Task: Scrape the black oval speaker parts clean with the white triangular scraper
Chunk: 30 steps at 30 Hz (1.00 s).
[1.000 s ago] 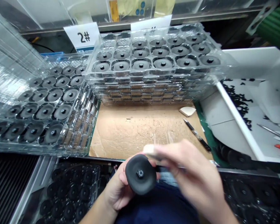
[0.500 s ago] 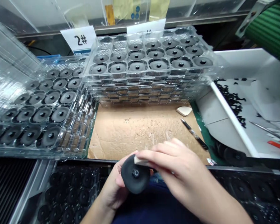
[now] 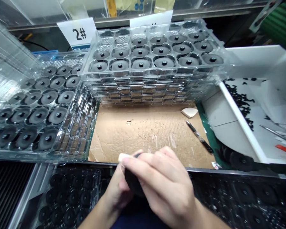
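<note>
Close to my body, my left hand (image 3: 115, 189) is wrapped round the edge of a black round disc (image 3: 131, 183), which is tilted and partly covered. My right hand (image 3: 168, 186) lies across the disc, its fingers closed on a small white sponge piece (image 3: 122, 156) whose end sticks out at the disc's upper left rim. The disc's centre post is hidden behind the right hand. On the cardboard sheet (image 3: 124, 133) beyond my hands are a cream wedge-shaped sponge (image 3: 189, 112) and a black pen (image 3: 199, 136).
Stacked clear trays (image 3: 143, 74) of black discs stand at the back, and another tray stack (image 3: 69, 127) at the left. A white bin (image 3: 243, 127) with small black pieces and tools is at the right. Darker disc trays (image 3: 71, 194) sit below the table edge.
My right hand has moved left across the disc with the sponge, from its upper right rim to its upper left. The disc is now more tilted and mostly covered. The view has shifted slightly.
</note>
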Tool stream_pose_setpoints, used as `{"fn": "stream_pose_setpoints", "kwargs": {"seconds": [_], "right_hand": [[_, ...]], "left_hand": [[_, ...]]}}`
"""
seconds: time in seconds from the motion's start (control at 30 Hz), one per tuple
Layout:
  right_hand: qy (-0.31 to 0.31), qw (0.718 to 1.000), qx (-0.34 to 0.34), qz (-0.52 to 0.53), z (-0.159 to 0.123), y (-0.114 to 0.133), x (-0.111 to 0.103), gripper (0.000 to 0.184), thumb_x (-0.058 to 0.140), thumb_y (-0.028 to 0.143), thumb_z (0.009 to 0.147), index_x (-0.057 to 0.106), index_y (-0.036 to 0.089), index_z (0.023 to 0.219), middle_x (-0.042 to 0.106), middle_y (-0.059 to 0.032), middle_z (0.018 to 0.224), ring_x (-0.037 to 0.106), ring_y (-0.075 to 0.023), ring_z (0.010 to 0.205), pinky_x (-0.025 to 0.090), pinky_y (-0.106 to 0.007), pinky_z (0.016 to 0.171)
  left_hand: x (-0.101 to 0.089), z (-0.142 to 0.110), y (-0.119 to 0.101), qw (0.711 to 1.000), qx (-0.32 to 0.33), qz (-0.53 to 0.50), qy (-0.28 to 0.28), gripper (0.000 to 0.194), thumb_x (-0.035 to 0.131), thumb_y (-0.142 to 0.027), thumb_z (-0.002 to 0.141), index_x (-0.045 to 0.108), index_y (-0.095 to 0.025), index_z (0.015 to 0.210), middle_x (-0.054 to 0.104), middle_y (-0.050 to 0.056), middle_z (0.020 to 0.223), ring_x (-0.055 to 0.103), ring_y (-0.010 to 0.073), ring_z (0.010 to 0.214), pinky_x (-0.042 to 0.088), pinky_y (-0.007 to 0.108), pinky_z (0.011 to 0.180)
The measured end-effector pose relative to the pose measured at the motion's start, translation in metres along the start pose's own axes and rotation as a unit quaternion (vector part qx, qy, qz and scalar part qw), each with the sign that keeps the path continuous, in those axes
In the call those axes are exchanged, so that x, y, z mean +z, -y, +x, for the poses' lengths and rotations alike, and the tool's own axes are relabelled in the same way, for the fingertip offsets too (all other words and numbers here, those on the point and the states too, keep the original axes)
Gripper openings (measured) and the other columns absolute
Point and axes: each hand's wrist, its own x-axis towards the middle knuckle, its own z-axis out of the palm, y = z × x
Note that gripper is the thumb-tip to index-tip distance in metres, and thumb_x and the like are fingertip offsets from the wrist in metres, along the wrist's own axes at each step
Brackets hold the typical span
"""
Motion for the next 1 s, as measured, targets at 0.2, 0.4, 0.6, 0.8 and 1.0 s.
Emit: {"fn": "stream_pose_setpoints", "kwargs": {"seconds": [0.2, 0.4, 0.6, 0.8, 1.0], "right_hand": [[0.119, 0.984, 0.121, 0.049, -0.028, -0.002, -0.018, 0.020, 0.055, 0.015, 0.084, 0.066, 0.021, 0.099, 0.068, -0.0006, 0.074, 0.060, -0.0142, 0.062, 0.046, -0.027, 0.063], [0.060, 0.951, 0.282, 0.115, -0.051, -0.020, -0.026, 0.020, 0.058, 0.028, 0.084, 0.067, 0.031, 0.102, 0.071, 0.0011, 0.091, 0.067, -0.0172, 0.077, 0.054, -0.021, 0.059], [-0.028, 0.940, 0.324, 0.099, -0.048, -0.020, -0.023, 0.021, 0.055, 0.026, 0.087, 0.064, 0.032, 0.105, 0.068, 0.0011, 0.097, 0.065, -0.0149, 0.080, 0.052, -0.020, 0.063], [-0.023, 0.996, 0.080, 0.024, -0.023, 0.003, -0.012, 0.032, 0.050, 0.012, 0.086, 0.056, 0.018, 0.117, 0.067, -0.0054, 0.089, 0.061, -0.0169, 0.075, 0.049, -0.030, 0.067], [0.136, 0.987, 0.081, 0.039, -0.012, 0.007, 0.000, 0.024, 0.040, 0.011, 0.090, 0.062, 0.016, 0.098, 0.067, -0.0029, 0.081, 0.059, -0.0132, 0.068, 0.043, -0.028, 0.063]], "left_hand": [[-0.002, 0.003, -0.001, 0.993, 0.052, -0.099, 0.034, 0.056, 0.081, -0.038, 0.052, 0.066, -0.030, 0.105, 0.071, -0.003, 0.107, 0.066, 0.0200, 0.096, 0.048, 0.028, 0.088], [0.001, 0.005, -0.004, 0.989, 0.041, -0.125, 0.064, 0.053, 0.081, -0.034, 0.055, 0.066, -0.029, 0.106, 0.070, -0.002, 0.108, 0.065, 0.0206, 0.098, 0.049, 0.026, 0.086], [0.003, 0.003, -0.002, 0.989, 0.034, -0.123, 0.077, 0.050, 0.079, -0.027, 0.059, 0.065, -0.031, 0.107, 0.070, -0.003, 0.109, 0.065, 0.0205, 0.099, 0.049, 0.026, 0.086], [0.006, -0.003, 0.004, 0.995, 0.025, -0.083, 0.050, 0.051, 0.080, -0.035, 0.056, 0.066, -0.029, 0.105, 0.070, 0.001, 0.108, 0.063, 0.0191, 0.101, 0.047, 0.027, 0.090], [0.001, -0.003, 0.005, 0.996, 0.026, -0.081, 0.001, 0.047, 0.081, -0.027, 0.056, 0.067, -0.032, 0.101, 0.070, -0.002, 0.104, 0.065, 0.0201, 0.095, 0.047, 0.031, 0.090]]}}
